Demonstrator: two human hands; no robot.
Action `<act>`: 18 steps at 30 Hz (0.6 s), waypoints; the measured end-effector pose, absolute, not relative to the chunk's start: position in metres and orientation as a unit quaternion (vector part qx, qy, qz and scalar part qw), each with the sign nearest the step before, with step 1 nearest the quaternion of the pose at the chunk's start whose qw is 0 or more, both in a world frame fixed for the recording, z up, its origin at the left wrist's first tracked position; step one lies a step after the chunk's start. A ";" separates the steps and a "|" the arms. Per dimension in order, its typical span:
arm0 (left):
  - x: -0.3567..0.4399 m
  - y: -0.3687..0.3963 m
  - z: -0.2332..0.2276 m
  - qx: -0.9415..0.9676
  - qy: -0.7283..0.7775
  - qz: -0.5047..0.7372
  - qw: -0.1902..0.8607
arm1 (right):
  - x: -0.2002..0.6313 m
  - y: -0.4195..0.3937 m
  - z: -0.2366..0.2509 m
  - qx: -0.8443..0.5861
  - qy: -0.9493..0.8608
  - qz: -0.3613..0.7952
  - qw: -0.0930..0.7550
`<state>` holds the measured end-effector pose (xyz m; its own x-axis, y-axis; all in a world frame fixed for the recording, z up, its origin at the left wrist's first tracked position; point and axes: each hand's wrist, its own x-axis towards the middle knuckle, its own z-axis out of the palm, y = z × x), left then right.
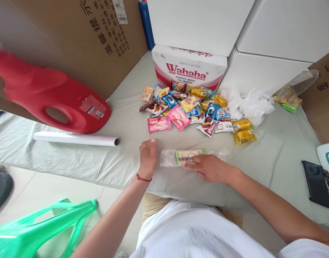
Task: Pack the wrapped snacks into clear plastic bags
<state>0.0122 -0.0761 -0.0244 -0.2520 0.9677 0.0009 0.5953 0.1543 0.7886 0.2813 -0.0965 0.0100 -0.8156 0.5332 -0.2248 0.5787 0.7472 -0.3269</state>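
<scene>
Grey-sheeted desk (274,157), cartons behind. Left to right: red jug (51,96), white roll (75,139), left hand (147,157) (released, hovering), clear-wrapped snack bar (190,157) lying flat at the near edge, pinned by right hand (211,167); snack heap (194,107) beyond; phone (316,183).

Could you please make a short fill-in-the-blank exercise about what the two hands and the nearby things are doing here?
1. The right hand presses on a clear ____ holding a snack.
2. The left hand wears a ____ string at the wrist.
3. The white roll lies in front of a red ____.

Missing words: bag; red; jug
</scene>
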 end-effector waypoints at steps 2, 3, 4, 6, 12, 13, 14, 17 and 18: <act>0.017 -0.075 -0.021 0.616 0.701 0.236 0.272 | 0.281 -0.098 0.010 0.307 0.929 -0.200 0.049; 0.019 -0.077 -0.019 0.639 0.692 0.200 0.269 | 0.282 -0.099 0.009 0.311 0.927 -0.203 0.045; 0.022 -0.080 -0.016 0.654 0.683 0.182 0.271 | 0.282 -0.099 0.008 0.314 0.926 -0.205 0.041; 0.027 -0.089 -0.008 0.663 0.660 0.189 0.297 | 0.281 -0.099 0.006 0.319 0.924 -0.206 0.038; 0.061 -0.105 0.004 0.672 0.604 0.251 0.347 | 0.279 -0.101 0.000 0.326 0.921 -0.212 0.012; 0.068 -0.105 0.002 0.678 0.595 0.255 0.348 | 0.279 -0.102 0.000 0.328 0.920 -0.215 0.004; 0.073 -0.105 -0.001 0.676 0.591 0.261 0.355 | 0.280 -0.102 0.000 0.328 0.919 -0.219 -0.007; 0.082 -0.104 -0.014 0.624 0.604 0.280 0.409 | 0.284 -0.104 -0.001 0.322 0.913 -0.245 -0.047; 0.083 -0.105 -0.018 0.602 0.616 0.279 0.425 | 0.286 -0.105 -0.002 0.320 0.909 -0.259 -0.062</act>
